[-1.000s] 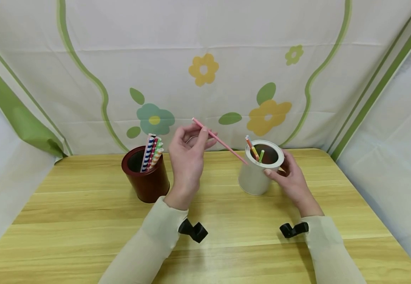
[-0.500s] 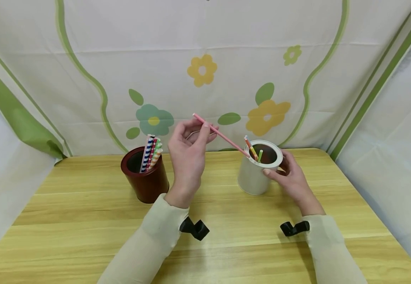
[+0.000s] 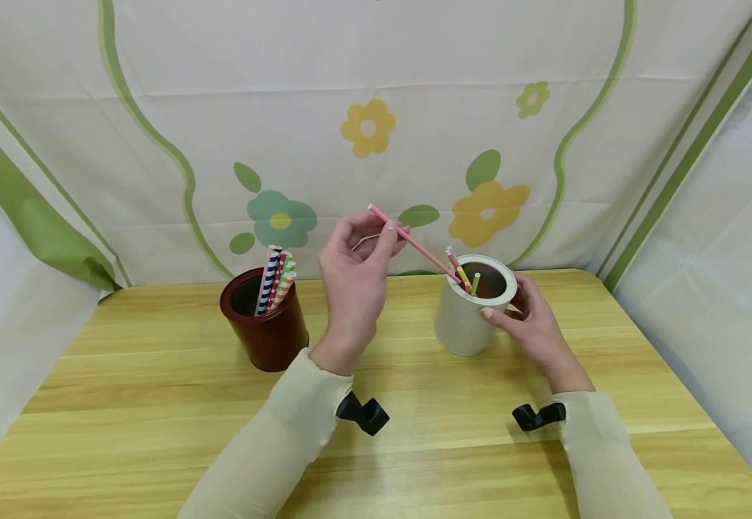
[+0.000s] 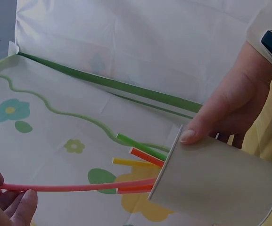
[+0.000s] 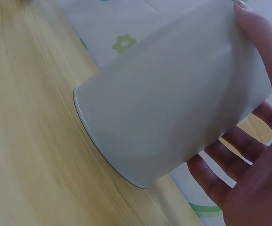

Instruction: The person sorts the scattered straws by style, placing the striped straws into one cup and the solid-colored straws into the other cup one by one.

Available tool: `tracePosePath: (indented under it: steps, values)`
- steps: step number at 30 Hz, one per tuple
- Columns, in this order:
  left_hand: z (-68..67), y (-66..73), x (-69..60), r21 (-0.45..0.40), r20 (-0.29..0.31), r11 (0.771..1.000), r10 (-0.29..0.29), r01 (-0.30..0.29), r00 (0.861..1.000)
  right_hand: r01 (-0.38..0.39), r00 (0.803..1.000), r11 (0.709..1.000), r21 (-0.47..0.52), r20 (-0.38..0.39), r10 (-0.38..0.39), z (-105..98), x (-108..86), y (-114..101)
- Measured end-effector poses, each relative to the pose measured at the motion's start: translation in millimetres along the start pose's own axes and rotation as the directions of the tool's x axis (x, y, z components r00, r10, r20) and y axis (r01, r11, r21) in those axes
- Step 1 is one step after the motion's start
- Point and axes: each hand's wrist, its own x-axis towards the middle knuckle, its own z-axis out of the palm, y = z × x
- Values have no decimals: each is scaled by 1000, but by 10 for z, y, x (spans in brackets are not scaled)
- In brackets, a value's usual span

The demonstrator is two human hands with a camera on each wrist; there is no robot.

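Between thumb and fingers my left hand (image 3: 355, 288) pinches a pink straw (image 3: 419, 249) near its upper end. The straw slants down to the right, and its lower end is at the mouth of a white can (image 3: 463, 324). In the left wrist view that pink straw (image 4: 74, 187) reaches the can's rim beside several plain straws (image 4: 136, 163) in orange, yellow and green. My right hand (image 3: 538, 328) grips the white can on its right side, thumb in front. The right wrist view shows its fingers (image 5: 227, 153) curled around the can's wall (image 5: 164, 94).
A dark red can (image 3: 268, 335) stands at the left, holding several patterned paper straws (image 3: 276, 282). Both cans are on a wooden table (image 3: 414, 447). Behind it hangs a white flowered cloth (image 3: 252, 122), with more cloth at both sides.
My left hand has moved slightly right, bringing the pink straw's lower end from outside the white can to over its rim. My right hand keeps its grip on the can.
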Motion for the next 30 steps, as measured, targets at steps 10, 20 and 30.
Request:
tracePosePath:
  steps: [10, 20, 30]
  values:
    - [0, -170, -32, 111, 58, 993, -46, 40, 997, 1, 1000, 1000, 2, -1, -1, 11, 0, 7]
    - [54, -338, -22, 273, 122, 955, -155, 117, 980, -4, 1000, 1000, 1, -7, 4, 1, -6, 4]
    - [89, -604, -43, 286, 175, 940, -243, 187, 954, -5, 1000, 1000, -3, -8, 5, 8, -6, 0]
